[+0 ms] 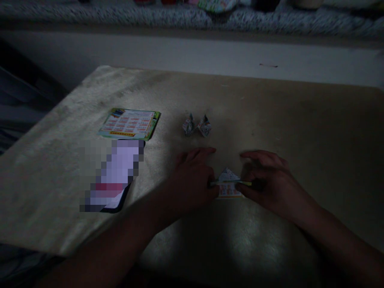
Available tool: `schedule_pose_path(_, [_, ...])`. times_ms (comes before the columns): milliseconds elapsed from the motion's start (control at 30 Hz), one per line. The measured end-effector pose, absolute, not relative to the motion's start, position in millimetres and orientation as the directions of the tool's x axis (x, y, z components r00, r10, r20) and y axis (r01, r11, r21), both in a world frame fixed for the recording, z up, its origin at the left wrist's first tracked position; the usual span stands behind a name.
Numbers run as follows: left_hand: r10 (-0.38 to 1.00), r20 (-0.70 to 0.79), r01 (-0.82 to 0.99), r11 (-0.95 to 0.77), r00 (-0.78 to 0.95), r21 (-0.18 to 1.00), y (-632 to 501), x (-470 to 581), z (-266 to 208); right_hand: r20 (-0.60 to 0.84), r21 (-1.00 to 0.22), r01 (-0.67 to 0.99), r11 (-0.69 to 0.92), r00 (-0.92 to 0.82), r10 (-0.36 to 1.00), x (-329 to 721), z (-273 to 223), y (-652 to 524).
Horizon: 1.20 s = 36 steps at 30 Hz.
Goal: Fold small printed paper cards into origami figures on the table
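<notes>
A small printed paper (229, 191), partly folded with a pointed triangular top, lies on the table between my hands. Its left side is pinched by my left hand (196, 180), whose thumb and fingers cover that edge. My right hand (267, 180) grips the opposite side, thumb low and index finger stretched above. A raised fold runs across the paper's middle. Just beyond my hands sit two small folded paper pieces (189, 125) with upright points, side by side. Dim light hides the finer creases.
On the left lies a stack of calendar cards (130, 123) with green edges. Nearer me is a phone (120, 172) with a lit, blurred screen. The pale table (315, 132) meets a white wall (192, 52), with a speckled stone ledge (135, 18) holding items above.
</notes>
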<state>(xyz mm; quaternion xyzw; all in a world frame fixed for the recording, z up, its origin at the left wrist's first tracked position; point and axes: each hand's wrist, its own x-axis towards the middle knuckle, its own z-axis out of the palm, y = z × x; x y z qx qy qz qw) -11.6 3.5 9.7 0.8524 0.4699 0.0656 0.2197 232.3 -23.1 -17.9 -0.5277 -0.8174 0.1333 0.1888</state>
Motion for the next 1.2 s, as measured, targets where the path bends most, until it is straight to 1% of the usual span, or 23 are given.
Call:
schedule_pose_path(400, [0.801,-0.123,0.755,-0.484,0.586,0.442,8.8,-27.2,12.2,0.136,-0.451,0.777,0.438,-0.425,0.895,254.7,-15.1,-21.2])
schedule_pose_path(700, [0.791,-0.151,0.749,-0.474,0.593,0.463,12.2,-33.2,11.5,0.148,-0.470,0.760,0.449,-0.434,0.889,260.8,-16.0,-20.3])
schedule_pose_path(833, [0.779,-0.132,0.727,-0.491,0.614,0.480,11.7,-31.4,11.7,0.151,-0.500,0.721,0.480,-0.473,0.868,254.7,-16.3,-22.2])
schedule_pose_path(1000, [0.712,-0.112,0.654,-0.555,0.693,0.514,9.8,-23.9,13.4,0.168,-0.538,0.679,0.499,-0.494,0.853,243.9,-16.8,-23.6])
schedule_pose_path(1100, [0.722,-0.080,0.640,-0.549,0.688,0.538,11.9,-21.1,12.5,0.179,-0.548,0.669,0.502,-0.493,0.852,240.7,-16.3,-22.6])
schedule_pose_path(1200, [0.748,-0.021,0.606,-0.521,0.663,0.601,16.2,-18.5,9.9,0.215,-0.582,0.634,0.510,-0.485,0.848,239.2,-16.5,-20.4])
